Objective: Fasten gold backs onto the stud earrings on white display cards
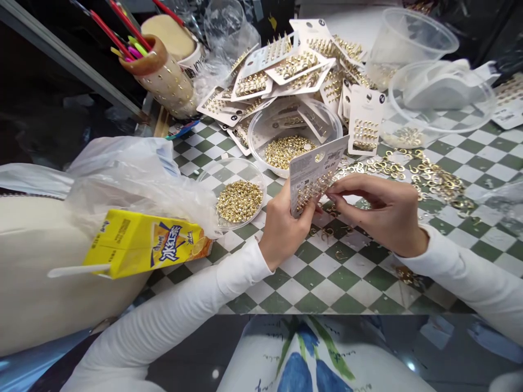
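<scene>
My left hand (285, 227) holds an upright white earring card (316, 169) whose back, with rows of small gold fastener pieces, faces me. My right hand (378, 209) is at the card's right edge, thumb and fingertips pinched together; anything between them is too small to make out. Behind the card stands a clear bowl (255, 136) of small gold pieces. Left of my left hand lies a clear round lid (204, 173) bearing more gold pieces (239, 201). Loose gold hoop-like pieces (435, 177) are spread on the checkered table beyond my right hand.
Filled earring cards (365, 120) are piled at the back. Clear tubs (412, 35) stand back right. On the left are a yellow drink carton (143, 242), a plastic bag (134, 179) and a pen holder (165, 79). The checkered table's (310, 288) front edge is near my lap.
</scene>
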`<act>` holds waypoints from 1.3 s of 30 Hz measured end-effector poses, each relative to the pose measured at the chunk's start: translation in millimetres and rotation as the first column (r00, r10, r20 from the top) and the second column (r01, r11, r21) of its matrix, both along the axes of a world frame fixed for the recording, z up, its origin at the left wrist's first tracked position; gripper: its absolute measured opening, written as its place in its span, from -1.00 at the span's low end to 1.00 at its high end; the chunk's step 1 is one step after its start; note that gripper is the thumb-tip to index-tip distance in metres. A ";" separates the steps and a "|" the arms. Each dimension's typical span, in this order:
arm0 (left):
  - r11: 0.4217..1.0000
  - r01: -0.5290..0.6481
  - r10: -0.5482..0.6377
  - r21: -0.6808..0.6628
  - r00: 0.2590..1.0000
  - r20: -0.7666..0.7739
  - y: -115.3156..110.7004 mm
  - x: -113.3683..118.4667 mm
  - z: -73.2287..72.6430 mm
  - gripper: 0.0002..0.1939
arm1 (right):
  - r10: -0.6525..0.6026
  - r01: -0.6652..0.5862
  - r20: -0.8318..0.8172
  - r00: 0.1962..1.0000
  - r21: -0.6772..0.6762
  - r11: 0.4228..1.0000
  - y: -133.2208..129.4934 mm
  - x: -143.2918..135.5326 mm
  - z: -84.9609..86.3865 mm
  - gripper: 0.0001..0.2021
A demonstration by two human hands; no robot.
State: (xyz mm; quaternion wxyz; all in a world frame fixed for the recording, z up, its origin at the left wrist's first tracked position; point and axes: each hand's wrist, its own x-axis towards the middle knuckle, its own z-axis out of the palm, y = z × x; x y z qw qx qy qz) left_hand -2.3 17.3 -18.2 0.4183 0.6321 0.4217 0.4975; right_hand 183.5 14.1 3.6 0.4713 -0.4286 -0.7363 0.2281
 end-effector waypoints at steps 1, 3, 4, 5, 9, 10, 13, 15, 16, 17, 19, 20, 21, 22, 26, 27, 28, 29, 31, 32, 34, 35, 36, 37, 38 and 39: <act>1.000 0.000 0.000 -0.002 1.000 0.002 -0.2 0.0 0.0 -0.84 | 0.001 -0.001 -0.007 1.000 -0.006 1.000 -0.1 -0.2 -0.1 -0.76; 1.000 -0.003 0.003 -0.003 1.000 0.001 -0.4 0.1 0.5 -0.86 | -0.002 0.001 -0.010 1.000 -0.010 1.000 -0.2 -0.4 -0.6 -0.77; 1.000 -0.006 0.006 -0.003 1.000 -0.002 -0.4 0.1 0.9 -0.84 | -0.004 0.004 -0.005 1.000 -0.006 1.000 -0.1 -0.4 -0.9 -0.78; 1.000 -0.009 0.009 -0.005 1.000 -0.007 -0.4 0.2 1.3 -0.82 | -0.006 0.006 0.001 1.000 -0.001 1.000 0.0 -0.3 -1.2 -0.78; 1.000 -0.009 0.008 -0.022 1.000 -0.010 0.1 0.4 2.3 -0.82 | -0.004 0.004 0.022 1.000 0.013 1.000 0.8 0.2 -1.7 -0.77; 1.000 -0.006 0.006 -0.019 1.000 -0.006 0.2 0.4 2.3 -0.82 | 0.001 -0.001 0.021 1.000 0.011 1.000 0.9 0.2 -1.6 -0.76; 1.000 0.002 -0.002 -0.002 1.000 -0.004 -0.1 0.0 1.7 -0.80 | 0.014 -0.014 0.006 1.000 0.008 1.000 0.8 -0.1 -0.8 -0.75; 1.000 0.002 -0.002 0.010 1.000 -0.010 -0.6 -0.2 1.4 -0.79 | 0.013 -0.013 -0.006 1.000 0.002 1.000 0.4 0.0 -0.3 -0.76; 1.000 -0.001 0.001 0.016 1.000 -0.014 -0.8 -0.2 1.5 -0.78 | 0.011 -0.011 -0.010 1.000 -0.003 1.000 0.3 0.2 0.0 -0.77; 1.000 -0.005 0.005 0.018 1.000 -0.020 -0.9 -0.1 1.7 -0.78 | 0.009 -0.009 -0.012 1.000 -0.007 1.000 0.2 0.4 0.1 -0.77; 1.000 -0.010 0.011 0.015 1.000 -0.028 -1.0 0.2 2.7 -0.81 | 0.010 -0.010 -0.003 1.000 -0.005 1.000 0.2 0.9 0.3 -0.78; 1.000 -0.012 0.012 0.009 1.000 -0.028 -0.9 0.4 3.4 -0.84 | 0.010 -0.010 0.009 1.000 0.005 1.000 0.3 0.9 0.4 -0.78; 1.000 -0.010 0.010 0.004 1.000 -0.027 -0.9 0.6 4.1 -0.87 | 0.011 -0.012 0.026 1.000 0.020 1.000 0.3 0.9 0.5 -0.79; 1.000 -0.009 0.009 0.001 1.000 -0.023 -0.8 0.8 4.7 -0.89 | 0.011 -0.013 0.045 0.999 0.041 0.999 0.3 0.7 0.6 -0.79; 1.000 0.002 -0.002 0.000 1.000 -0.002 -0.9 1.1 5.5 -0.80 | -0.004 -0.010 0.119 0.993 0.116 0.993 -0.7 -1.1 0.9 -0.80; 1.000 0.000 0.000 0.008 1.000 -0.010 -1.0 1.1 5.2 -0.76 | -0.011 -0.006 0.133 0.991 0.128 0.992 -1.0 -1.5 0.9 -0.80; 1.000 -0.005 0.005 0.021 1.000 -0.021 -1.1 1.0 4.7 -0.73 | -0.018 -0.002 0.145 0.989 0.137 0.991 -1.3 -1.9 0.9 -0.79; 0.999 -0.008 0.009 0.032 0.999 -0.032 -1.3 0.9 4.0 -0.69 | -0.023 0.001 0.156 0.988 0.143 0.990 -1.5 -2.2 0.9 -0.79; 0.999 -0.009 0.011 0.041 0.999 -0.048 -1.6 0.6 2.4 -0.65 | -0.029 0.003 0.175 0.984 0.149 0.989 -1.7 -2.6 0.6 -0.79; 0.999 -0.008 0.010 0.039 0.998 -0.055 -1.7 0.4 1.7 -0.63 | -0.029 0.001 0.182 0.983 0.152 0.988 -1.7 -2.8 0.4 -0.79; 1.000 -0.002 0.004 0.031 0.997 -0.071 -2.0 0.0 0.7 -0.61 | -0.025 -0.007 0.196 0.980 0.162 0.987 -1.5 -3.3 0.1 -0.79; 1.000 0.003 -0.001 0.028 0.997 -0.077 -2.2 -0.2 0.5 -0.60 | -0.024 -0.011 0.201 0.979 0.170 0.985 -1.4 -3.5 0.1 -0.79; 1.000 0.010 -0.008 0.026 0.997 -0.076 -2.4 -0.5 0.4 -0.61 | -0.022 -0.014 0.204 0.979 0.177 0.984 -1.3 -3.6 0.4 -0.79; 1.000 0.020 -0.018 0.021 0.998 -0.067 -2.5 -0.8 0.5 -0.62 | -0.019 -0.020 0.206 0.978 0.182 0.983 -1.2 -3.4 1.1 -0.78; 0.999 0.029 -0.028 0.014 0.998 -0.052 -2.6 -1.3 0.6 -0.64 | -0.011 -0.028 0.210 0.978 0.180 0.983 -1.0 -2.9 2.5 -0.77; 0.999 0.035 -0.035 0.010 0.999 -0.038 -2.6 -2.0 0.7 -0.68 | 0.002 -0.040 0.216 0.976 0.174 0.984 -0.8 -1.9 4.5 -0.77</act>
